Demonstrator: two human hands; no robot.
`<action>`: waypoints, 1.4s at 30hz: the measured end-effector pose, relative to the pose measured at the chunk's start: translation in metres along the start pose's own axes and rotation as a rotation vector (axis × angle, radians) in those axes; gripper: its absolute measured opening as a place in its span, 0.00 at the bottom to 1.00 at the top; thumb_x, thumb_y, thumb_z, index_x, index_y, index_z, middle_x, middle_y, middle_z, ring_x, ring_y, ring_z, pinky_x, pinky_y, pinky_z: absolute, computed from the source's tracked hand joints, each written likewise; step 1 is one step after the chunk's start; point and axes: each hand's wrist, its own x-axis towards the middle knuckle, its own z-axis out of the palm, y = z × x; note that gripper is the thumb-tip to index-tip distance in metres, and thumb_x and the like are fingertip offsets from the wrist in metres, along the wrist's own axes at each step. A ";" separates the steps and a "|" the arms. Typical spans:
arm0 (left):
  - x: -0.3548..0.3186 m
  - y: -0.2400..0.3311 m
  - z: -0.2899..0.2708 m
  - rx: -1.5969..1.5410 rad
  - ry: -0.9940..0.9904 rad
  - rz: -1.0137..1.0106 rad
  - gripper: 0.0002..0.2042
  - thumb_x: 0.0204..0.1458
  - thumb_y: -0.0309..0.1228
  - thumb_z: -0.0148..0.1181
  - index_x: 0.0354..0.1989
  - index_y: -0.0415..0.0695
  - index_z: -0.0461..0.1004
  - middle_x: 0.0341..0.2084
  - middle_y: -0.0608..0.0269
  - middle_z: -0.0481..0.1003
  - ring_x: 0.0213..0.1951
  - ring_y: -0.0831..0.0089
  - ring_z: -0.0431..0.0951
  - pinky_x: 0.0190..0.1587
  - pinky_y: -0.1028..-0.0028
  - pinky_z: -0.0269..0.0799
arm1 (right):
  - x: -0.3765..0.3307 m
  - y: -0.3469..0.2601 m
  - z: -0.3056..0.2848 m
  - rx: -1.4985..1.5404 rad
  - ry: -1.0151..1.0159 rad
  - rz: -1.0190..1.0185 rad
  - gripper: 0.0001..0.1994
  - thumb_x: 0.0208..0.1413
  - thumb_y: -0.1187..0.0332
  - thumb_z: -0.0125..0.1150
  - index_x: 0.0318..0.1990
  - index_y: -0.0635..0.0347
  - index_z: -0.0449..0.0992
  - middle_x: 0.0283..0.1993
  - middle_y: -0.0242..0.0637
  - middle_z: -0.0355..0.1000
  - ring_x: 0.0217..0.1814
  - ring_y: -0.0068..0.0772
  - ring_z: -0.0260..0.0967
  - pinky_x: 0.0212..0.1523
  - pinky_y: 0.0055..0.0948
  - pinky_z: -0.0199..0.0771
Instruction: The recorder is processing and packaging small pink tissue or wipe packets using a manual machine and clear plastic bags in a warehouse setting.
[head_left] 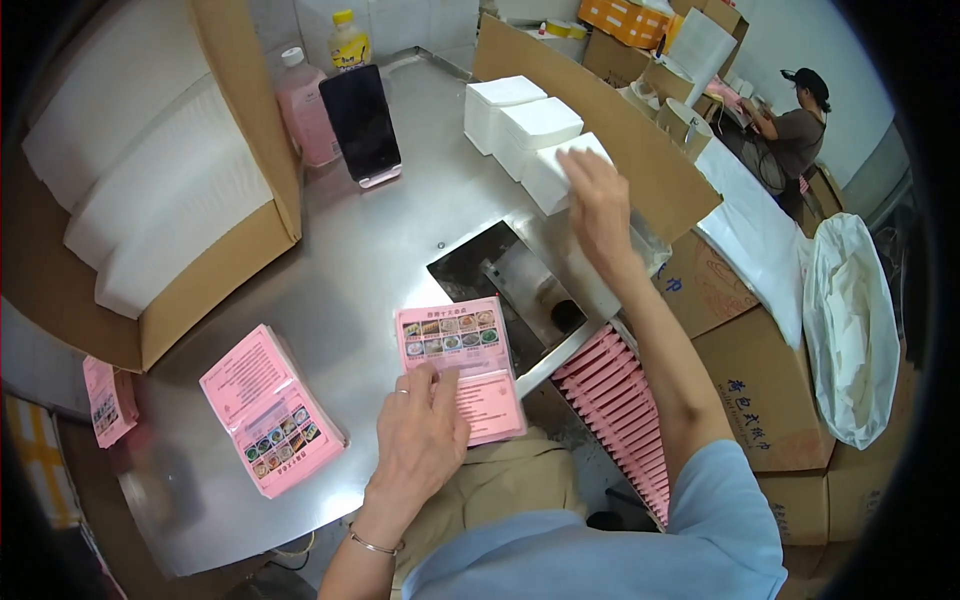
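Note:
A pink printed napkin packet sleeve (483,345), with rows of small food pictures, lies at the near edge of the metal table. My left hand (422,425) rests on it, fingers stretched out over its middle. My right hand (603,205) is raised at the nearest of three white stacks of folded paper napkins (560,180), its fingers extended and nothing visible in them. Whether those fingertips touch the stack I cannot tell. To the left lies a thick pile of the same pink sleeves (275,410).
A cardboard box (215,275) of white napkins stands at the left. A phone (362,125) leans on a stand beside two bottles (308,105). The table has a rectangular opening (515,280). Below right is a row of pink packets (615,415), near stacked cartons (750,390). Another person (790,135) sits far right.

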 end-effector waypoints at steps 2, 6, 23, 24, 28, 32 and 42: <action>-0.002 0.000 -0.005 -0.064 0.000 0.009 0.25 0.45 0.33 0.65 0.54 0.39 0.72 0.41 0.49 0.70 0.39 0.56 0.71 0.35 0.62 0.69 | -0.026 -0.058 -0.022 0.348 -0.086 -0.114 0.17 0.53 0.74 0.57 0.52 0.63 0.76 0.57 0.49 0.72 0.58 0.54 0.71 0.57 0.52 0.68; -0.001 -0.001 -0.025 -0.042 -0.027 -0.248 0.34 0.40 0.34 0.67 0.61 0.43 0.69 0.42 0.47 0.69 0.42 0.53 0.70 0.42 0.63 0.68 | -0.076 -0.167 -0.101 0.827 -0.367 -0.441 0.16 0.50 0.68 0.58 0.47 0.57 0.78 0.46 0.50 0.72 0.53 0.54 0.71 0.66 0.68 0.55; -0.042 -0.034 -0.085 0.040 0.359 -0.321 0.11 0.39 0.19 0.56 0.33 0.43 0.70 0.44 0.50 0.72 0.47 0.48 0.71 0.48 0.54 0.67 | -0.015 -0.059 -0.024 0.371 -0.009 0.082 0.10 0.51 0.70 0.63 0.41 0.59 0.77 0.34 0.42 0.76 0.39 0.49 0.76 0.39 0.44 0.75; -0.045 -0.042 -0.101 0.225 0.373 -0.366 0.11 0.40 0.20 0.56 0.35 0.43 0.69 0.46 0.49 0.72 0.49 0.47 0.70 0.49 0.55 0.67 | 0.001 -0.039 -0.022 0.150 0.066 0.103 0.14 0.49 0.69 0.65 0.45 0.57 0.77 0.40 0.41 0.74 0.48 0.48 0.72 0.47 0.45 0.71; -0.082 -0.104 -0.082 0.501 0.032 -0.501 0.13 0.55 0.32 0.58 0.46 0.40 0.70 0.53 0.45 0.70 0.54 0.46 0.69 0.62 0.53 0.60 | -0.016 0.025 0.032 0.189 0.149 0.142 0.20 0.33 0.64 0.67 0.40 0.58 0.79 0.45 0.44 0.73 0.55 0.48 0.67 0.56 0.48 0.62; -0.075 -0.119 -0.098 0.330 -0.100 -0.308 0.19 0.63 0.43 0.52 0.49 0.38 0.74 0.34 0.41 0.76 0.38 0.48 0.77 0.43 0.58 0.72 | -0.035 -0.030 0.028 0.029 -0.094 0.107 0.31 0.31 0.51 0.73 0.48 0.51 0.77 0.56 0.45 0.67 0.62 0.50 0.60 0.53 0.59 0.59; -0.041 -0.048 -0.031 0.028 0.203 -0.147 0.14 0.60 0.35 0.57 0.51 0.41 0.73 0.34 0.49 0.74 0.36 0.55 0.75 0.43 0.58 0.71 | -0.005 -0.060 -0.006 -0.118 -0.121 0.169 0.09 0.43 0.61 0.65 0.25 0.57 0.79 0.33 0.42 0.72 0.41 0.45 0.69 0.42 0.52 0.67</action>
